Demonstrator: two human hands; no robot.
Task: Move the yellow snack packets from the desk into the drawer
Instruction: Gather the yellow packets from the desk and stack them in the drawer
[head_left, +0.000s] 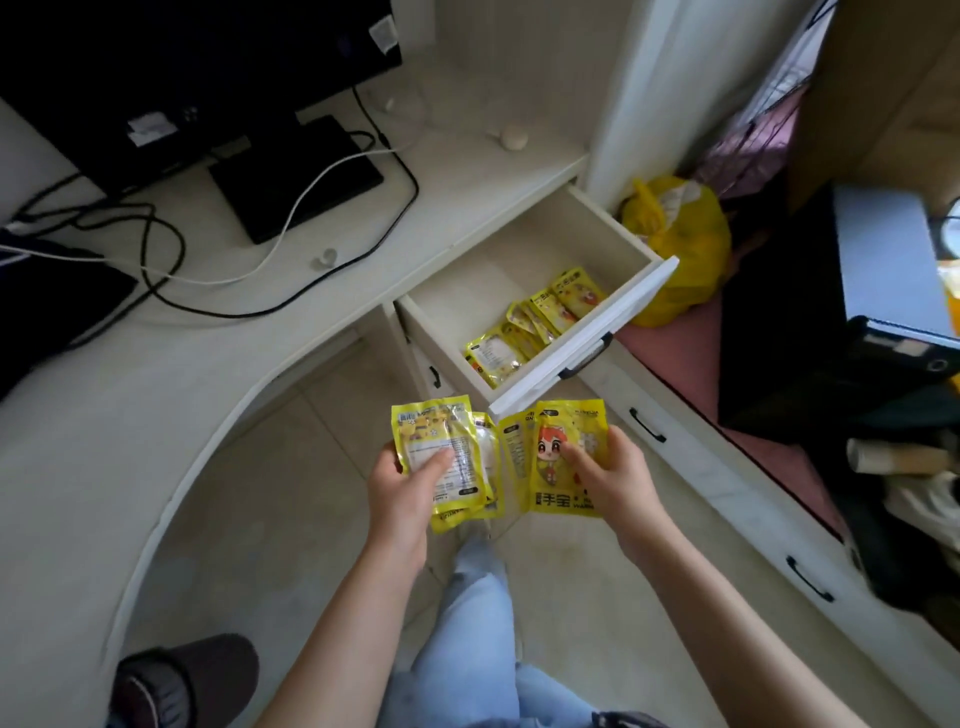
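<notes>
Left hand (410, 486) grips a loose stack of yellow packets (447, 457), thumb curled over the top one; right hand (615, 475) pinches another packet (563, 457) by its edge, fingers curled behind it; both sets hang just in front of the open drawer (582, 345), below its front panel. More packets (530, 325) already lie inside the drawer against that panel. Likely risks: the fanned stack may slip apart and drop to the floor short of the drawer; a packet may catch the drawer's front edge on the way in.
</notes>
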